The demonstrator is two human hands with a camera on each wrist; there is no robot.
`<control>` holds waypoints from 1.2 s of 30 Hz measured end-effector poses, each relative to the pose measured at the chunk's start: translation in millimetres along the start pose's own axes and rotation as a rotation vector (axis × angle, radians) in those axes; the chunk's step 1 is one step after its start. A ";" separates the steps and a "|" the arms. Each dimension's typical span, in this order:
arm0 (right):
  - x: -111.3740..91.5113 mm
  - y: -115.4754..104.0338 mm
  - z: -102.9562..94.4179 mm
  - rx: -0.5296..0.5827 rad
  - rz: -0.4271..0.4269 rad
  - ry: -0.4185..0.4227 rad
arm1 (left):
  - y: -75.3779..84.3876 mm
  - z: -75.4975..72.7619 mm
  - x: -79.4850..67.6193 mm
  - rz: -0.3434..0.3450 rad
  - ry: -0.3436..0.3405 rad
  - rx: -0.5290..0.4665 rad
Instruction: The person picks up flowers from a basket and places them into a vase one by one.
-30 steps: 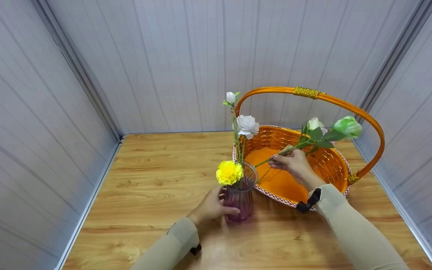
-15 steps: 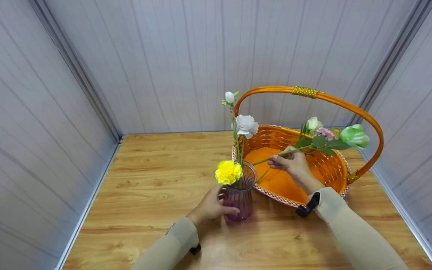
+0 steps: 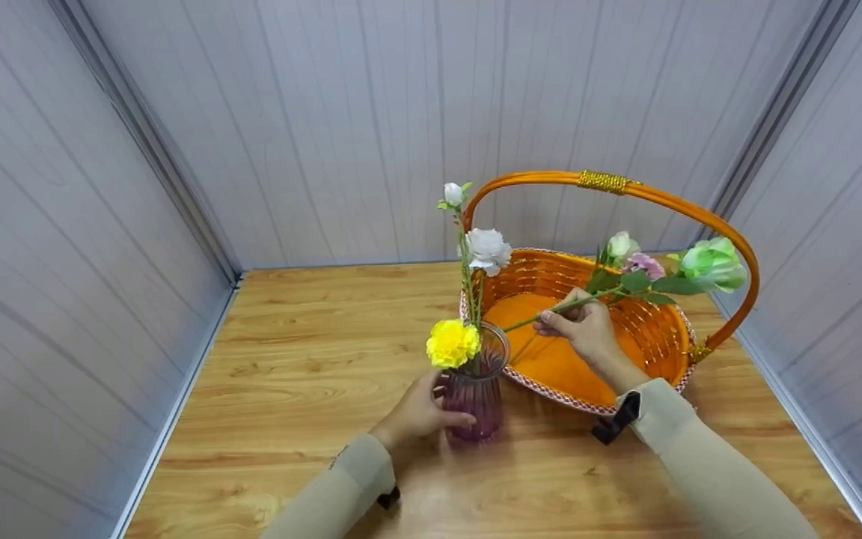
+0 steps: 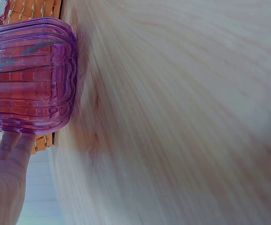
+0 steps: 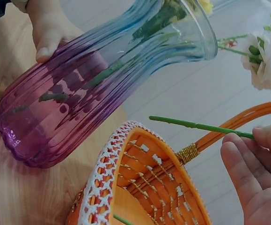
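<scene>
My left hand [image 3: 420, 412] grips the lower body of a ribbed glass vase [image 3: 474, 408], purple at the base and clearer toward the rim. In it stand a yellow carnation [image 3: 452, 344], a white flower [image 3: 488, 251] and a tall white bud [image 3: 453, 195]. To the right, my right hand [image 3: 588, 333] pinches the green stem [image 5: 196, 125] of a pale green rose [image 3: 714, 264] between thumb and fingers. The rose lies almost level over the basket, its bloom to the right. In the right wrist view its cut end points toward the vase, apart from the glass.
An orange woven basket [image 3: 551, 393] with a patterned trim stands right behind the vase. Its tall arched handle [image 3: 674, 196] rises over the right hand. A pink flower [image 3: 644, 265] and a whitish rose [image 3: 622, 245] lean at its back. Panel walls enclose the wooden table [image 3: 311, 374].
The rose's bloom has swung to the right, its stem tilting flatter, and the pink flower behind has come into sight. The left hand keeps its grip on the vase.
</scene>
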State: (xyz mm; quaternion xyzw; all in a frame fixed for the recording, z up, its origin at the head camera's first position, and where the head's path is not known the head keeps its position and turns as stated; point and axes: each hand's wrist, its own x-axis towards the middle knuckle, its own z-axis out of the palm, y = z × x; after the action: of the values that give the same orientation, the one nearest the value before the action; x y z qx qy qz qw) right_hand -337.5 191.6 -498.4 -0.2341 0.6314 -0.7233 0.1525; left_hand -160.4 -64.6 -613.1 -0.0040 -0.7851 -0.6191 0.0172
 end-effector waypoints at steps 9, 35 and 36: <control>-5.9 -7.9 -2.4 -0.128 -0.158 0.009 | 0.3 -0.2 -0.7 -0.012 0.003 0.002; -20.7 -48.2 -2.3 -0.023 -0.483 0.049 | 3.0 -1.0 -1.9 -0.061 -0.010 -0.047; -21.8 -50.3 -1.5 -0.010 -0.486 0.047 | 2.9 -1.0 -2.1 -0.065 -0.012 -0.055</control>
State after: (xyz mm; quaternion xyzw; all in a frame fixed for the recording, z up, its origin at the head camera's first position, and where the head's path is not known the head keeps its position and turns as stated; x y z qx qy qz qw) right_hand -316.1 212.0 -452.1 -0.3632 0.5634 -0.7409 -0.0420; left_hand -158.3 -64.8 -610.1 0.0173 -0.7675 -0.6408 -0.0077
